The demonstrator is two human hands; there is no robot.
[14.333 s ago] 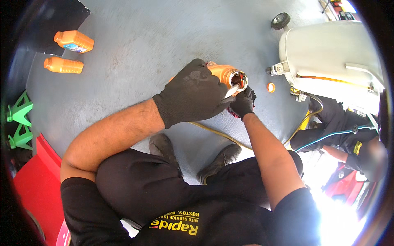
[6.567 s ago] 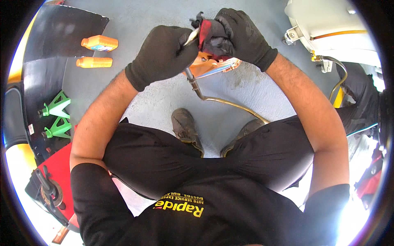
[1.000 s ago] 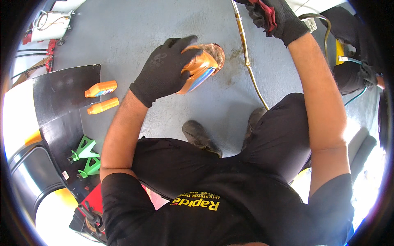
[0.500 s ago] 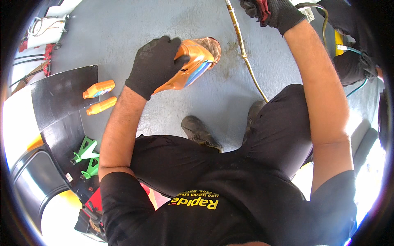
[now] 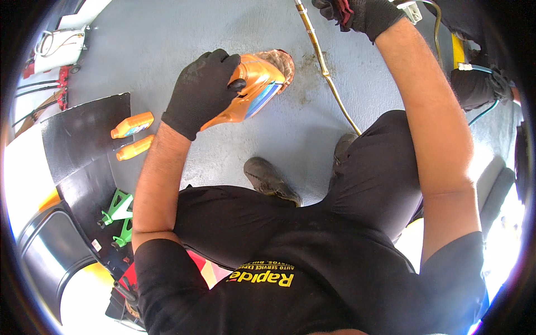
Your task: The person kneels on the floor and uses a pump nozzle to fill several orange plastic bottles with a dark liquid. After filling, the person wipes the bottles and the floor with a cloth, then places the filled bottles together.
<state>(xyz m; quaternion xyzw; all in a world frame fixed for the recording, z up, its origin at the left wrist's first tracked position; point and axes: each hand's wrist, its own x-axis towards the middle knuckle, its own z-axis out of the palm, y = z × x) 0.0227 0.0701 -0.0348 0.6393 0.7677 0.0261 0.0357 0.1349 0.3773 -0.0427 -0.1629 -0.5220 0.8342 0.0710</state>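
Ideally the gloved left hand (image 5: pixel 202 92), clamped around the orange oil bottle (image 5: pixel 245 92), keeps it level while the right hand (image 5: pixel 357 14) grips a red rag (image 5: pixel 341 8).

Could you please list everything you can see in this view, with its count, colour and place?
Orange bottle: one, orange with a blue label, held over the floor, upper centre.
Spare bottles: two, orange, lying on the black panel, left.
Black panel: one, black, on the floor at left.
Jack stands: two, green, lower left.
Hose: one, yellowish, running across the floor from the top.
Red rag: one, red, at the top edge.
Floor: grey, stained near the bottle.
Shoes: two, dark, centre.
Left hand: black glove, gripping the orange bottle.
Right hand: black glove, holding the red rag.
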